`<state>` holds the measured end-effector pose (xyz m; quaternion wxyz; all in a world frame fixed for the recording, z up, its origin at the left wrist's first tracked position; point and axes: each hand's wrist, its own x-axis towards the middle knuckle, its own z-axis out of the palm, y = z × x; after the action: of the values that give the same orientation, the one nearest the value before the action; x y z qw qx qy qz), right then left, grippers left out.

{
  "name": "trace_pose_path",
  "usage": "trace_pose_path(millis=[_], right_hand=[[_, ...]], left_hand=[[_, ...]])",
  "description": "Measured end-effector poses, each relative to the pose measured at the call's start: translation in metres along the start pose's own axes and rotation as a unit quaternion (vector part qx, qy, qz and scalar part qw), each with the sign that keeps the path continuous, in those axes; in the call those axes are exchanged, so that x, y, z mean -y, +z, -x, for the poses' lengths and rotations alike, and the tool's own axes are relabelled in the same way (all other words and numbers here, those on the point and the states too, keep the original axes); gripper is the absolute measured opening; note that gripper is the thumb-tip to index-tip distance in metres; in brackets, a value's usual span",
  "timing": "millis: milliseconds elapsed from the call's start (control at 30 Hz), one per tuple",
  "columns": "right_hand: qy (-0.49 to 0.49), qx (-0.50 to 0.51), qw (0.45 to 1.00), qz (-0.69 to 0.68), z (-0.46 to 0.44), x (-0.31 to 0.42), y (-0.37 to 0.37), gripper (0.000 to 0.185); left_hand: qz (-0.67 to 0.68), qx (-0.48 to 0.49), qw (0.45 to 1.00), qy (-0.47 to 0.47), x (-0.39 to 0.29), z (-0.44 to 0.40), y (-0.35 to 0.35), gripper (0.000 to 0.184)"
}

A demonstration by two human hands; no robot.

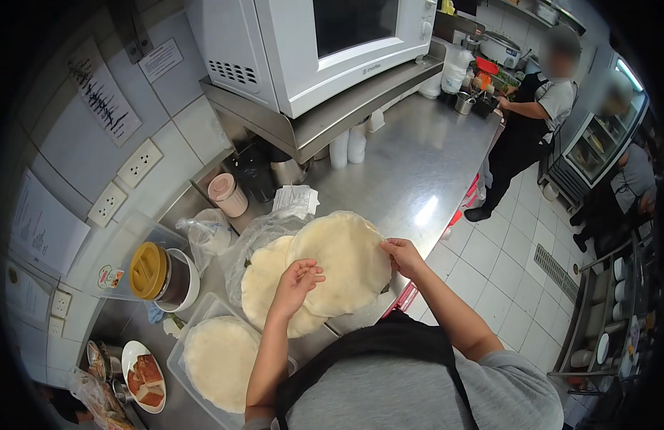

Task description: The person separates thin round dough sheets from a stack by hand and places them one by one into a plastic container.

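Observation:
A large round flatbread (353, 251) lies partly over a second flatbread (264, 279) on the steel counter. At the upper bread's right edge, my right hand (400, 256) pinches the rim between thumb and fingers. My left hand (300, 279) hovers over the place where the two breads overlap, its fingers loosely curled and apart, holding nothing. Crumpled clear plastic (249, 240) lies behind the breads. Another round bread (221, 358) rests in a clear plastic container (178, 358) to the left of my left forearm.
A microwave (275, 64) stands on a steel shelf (310, 136) above the counter (411, 158). Left are a yellow-lidded jar (149, 271), a pink cup (228, 195) and a white dish of food (143, 376). A co-worker (540, 107) stands at the counter's far end.

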<state>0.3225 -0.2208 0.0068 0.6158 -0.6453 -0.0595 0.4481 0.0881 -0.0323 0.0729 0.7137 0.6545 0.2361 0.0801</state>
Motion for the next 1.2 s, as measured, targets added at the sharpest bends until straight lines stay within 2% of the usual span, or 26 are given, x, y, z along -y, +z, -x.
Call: trace_pose_path(millis=[100,200,300,333,433,500,567,667,767,833,1033,1167,1200], right_hand=[[0.013,0.01,0.999,-0.051,0.001,0.006,0.007,0.019],[0.038,0.09,0.976,-0.193,0.007,0.01,0.019,0.015],[0.026,0.14,0.969,-0.203,0.005,0.007,0.027,0.013],[0.022,0.148,0.968,-0.204,0.005,0.006,0.03,0.014],[0.002,0.174,0.963,-0.204,0.017,0.018,0.043,0.017],[-0.01,0.188,0.961,-0.202,0.028,0.024,0.051,0.02],[-0.023,0.197,0.961,-0.194,0.028,0.023,0.052,0.024],[-0.027,0.195,0.964,-0.176,0.035,0.024,0.056,0.024],[-0.036,0.19,0.968,-0.158,0.036,0.019,0.059,0.025],[-0.038,0.186,0.971,-0.148,0.035,0.015,0.061,0.025],[-0.129,0.166,0.977,-0.038,0.038,0.005,0.067,0.026],[-0.093,0.146,0.984,-0.041,0.039,0.007,0.066,0.027],[-0.08,0.132,0.987,-0.043,0.038,0.007,0.065,0.028]], left_hand=[[0.002,0.006,1.0,-0.007,0.005,-0.004,0.007,0.026],[0.022,0.015,1.0,0.015,0.008,-0.01,0.022,0.027],[0.01,0.021,0.995,0.094,0.014,-0.018,0.044,0.031],[0.044,0.001,0.994,0.102,0.013,-0.019,0.054,0.039],[0.028,-0.016,0.988,0.154,0.017,-0.026,0.068,0.039],[0.048,-0.02,0.986,0.157,0.02,-0.029,0.069,0.037],[0.066,-0.033,0.986,0.149,0.025,-0.032,0.068,0.032],[0.028,-0.098,0.993,0.054,0.026,-0.034,0.059,0.022],[0.086,-0.108,0.989,0.055,0.034,-0.036,0.057,0.016],[0.125,-0.092,0.986,0.053,0.035,-0.037,0.058,0.016],[0.17,-0.075,0.981,0.051,0.034,-0.037,0.058,0.015],[0.132,-0.052,0.988,0.059,0.031,-0.037,0.055,0.017],[0.126,-0.047,0.986,0.094,0.028,-0.038,0.054,0.017]])
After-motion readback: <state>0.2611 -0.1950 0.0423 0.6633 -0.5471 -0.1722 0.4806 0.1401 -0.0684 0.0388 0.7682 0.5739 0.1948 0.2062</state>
